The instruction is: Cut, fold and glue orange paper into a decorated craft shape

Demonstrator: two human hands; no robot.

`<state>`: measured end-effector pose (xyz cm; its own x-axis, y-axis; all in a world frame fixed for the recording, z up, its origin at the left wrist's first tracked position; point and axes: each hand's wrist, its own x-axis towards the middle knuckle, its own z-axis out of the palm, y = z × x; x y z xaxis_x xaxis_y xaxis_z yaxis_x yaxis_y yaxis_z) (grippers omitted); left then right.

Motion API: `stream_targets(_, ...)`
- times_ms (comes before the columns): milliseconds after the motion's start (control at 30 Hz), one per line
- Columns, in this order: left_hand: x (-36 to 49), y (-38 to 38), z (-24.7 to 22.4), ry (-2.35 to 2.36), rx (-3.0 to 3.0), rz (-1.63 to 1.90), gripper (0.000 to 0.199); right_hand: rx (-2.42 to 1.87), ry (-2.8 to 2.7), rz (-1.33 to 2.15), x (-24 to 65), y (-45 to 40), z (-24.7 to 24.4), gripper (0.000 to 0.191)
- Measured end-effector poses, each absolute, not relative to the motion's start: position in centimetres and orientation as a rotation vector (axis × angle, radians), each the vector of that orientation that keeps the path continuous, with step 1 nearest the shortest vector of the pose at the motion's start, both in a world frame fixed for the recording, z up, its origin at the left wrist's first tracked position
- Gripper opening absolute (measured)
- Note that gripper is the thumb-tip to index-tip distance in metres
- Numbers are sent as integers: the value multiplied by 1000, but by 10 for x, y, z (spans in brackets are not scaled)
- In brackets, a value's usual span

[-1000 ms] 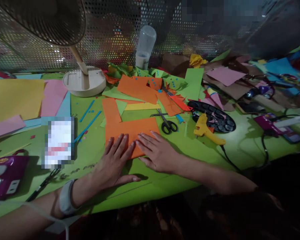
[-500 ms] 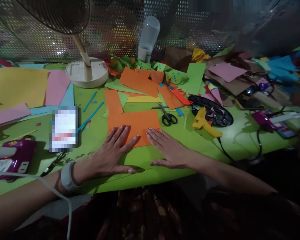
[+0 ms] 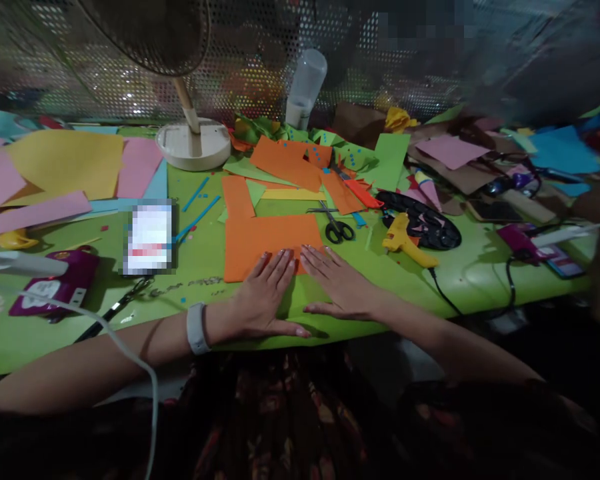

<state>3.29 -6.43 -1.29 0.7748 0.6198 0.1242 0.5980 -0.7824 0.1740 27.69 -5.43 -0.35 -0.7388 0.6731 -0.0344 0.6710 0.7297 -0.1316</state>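
Left hand (image 3: 265, 297) and right hand (image 3: 345, 288) lie flat, fingers (image 3: 280, 265) outstretched, gripping nothing, over the near edge of the orange sheet (image 3: 273, 239), mid-bench (image 3: 465, 285), seemingly light, creasable, best pinched at its far-left corner.

Area presents as a papercraft workspace: green counter (image 3: 480, 287) carries coloured paper (image 3: 270, 237), blue strips (image 3: 196, 194), scissors (image 3: 335, 223) and a yellow glue gun (image 3: 404, 243).
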Motion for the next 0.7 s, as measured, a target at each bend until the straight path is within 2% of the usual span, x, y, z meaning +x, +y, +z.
stream_targets(300,-61,-82,1,1133,2851,107,107,-1199,-2907,193,301,-59,-5,94)
stream_targets(500,-80,-74,18,1169,2648,-26,93,-1273,-2805,218,328,-57,5,87)
stream_targets(567,-69,-65,36,1277,2550,89,86,-1348,-2699,287,323,-54,21,78)
stream_targets(633,-49,-54,55,1414,2428,329,76,-1463,-2533,437,307,-47,39,58)
stream_targets(700,-24,-42,68,1436,2172,345,62,-1529,-2421,847,283,-38,51,43)
